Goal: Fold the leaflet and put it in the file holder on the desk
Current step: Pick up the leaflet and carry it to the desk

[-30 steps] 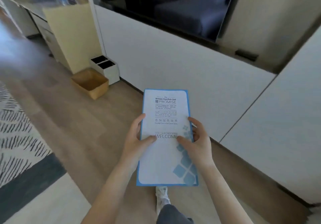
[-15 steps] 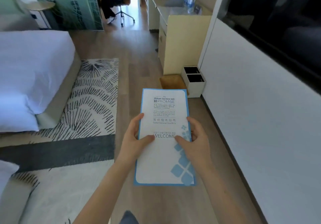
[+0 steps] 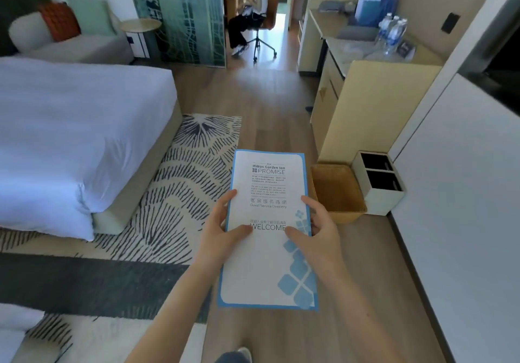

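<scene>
Leaflet (image 3: pixel 268 222) reading "Hilton Garden Inn PROMISE", "WELCOME", held by both hands

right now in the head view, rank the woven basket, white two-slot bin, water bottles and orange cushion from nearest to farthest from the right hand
1. Brown woven basket, on the floor just right of the right hand.
2. White two-slot bin, beside the basket, further right.
3. Clear plastic water bottles, on the desk ahead, right.
4. Orange cushion, on the sofa, far left.
</scene>
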The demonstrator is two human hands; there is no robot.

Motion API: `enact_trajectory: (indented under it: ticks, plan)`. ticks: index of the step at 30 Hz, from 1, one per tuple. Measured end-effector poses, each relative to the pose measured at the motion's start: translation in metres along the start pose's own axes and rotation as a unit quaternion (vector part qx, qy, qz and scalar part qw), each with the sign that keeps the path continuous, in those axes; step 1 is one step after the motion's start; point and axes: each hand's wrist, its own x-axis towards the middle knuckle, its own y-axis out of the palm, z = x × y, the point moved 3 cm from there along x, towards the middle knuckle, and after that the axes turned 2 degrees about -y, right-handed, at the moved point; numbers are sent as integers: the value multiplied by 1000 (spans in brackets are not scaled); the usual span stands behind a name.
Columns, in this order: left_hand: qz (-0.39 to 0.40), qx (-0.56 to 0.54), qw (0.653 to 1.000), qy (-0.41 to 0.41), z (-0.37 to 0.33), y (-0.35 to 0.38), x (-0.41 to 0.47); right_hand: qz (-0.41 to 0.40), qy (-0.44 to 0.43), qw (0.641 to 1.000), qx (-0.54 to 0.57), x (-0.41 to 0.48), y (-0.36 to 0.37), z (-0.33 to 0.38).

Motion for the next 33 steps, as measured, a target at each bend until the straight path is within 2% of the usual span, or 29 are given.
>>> enact_trajectory:
  ticks: [4,11,15,21,28,33]
  plan:
    - [18,-4,1000,-6,-26,10,97,-15,1,1000,4,93,10,13]
    - [14,36,999,-28,-10,45,278,-34,22,999,-6,269,8,-19]
    - [10,25,999,-38,-19,81,397,-23,26,999,-4,396,0,-26]
    - [-6,20,999,-26,-65,121,564,9,18,1000,4,583,-7,5]
    - [-33,23,998,-40,-75,129,732,30,27,999,-5,755,20,2]
    - [-18,20,999,-40,-75,123,878,14,22,1000,-9,890,54,-7]
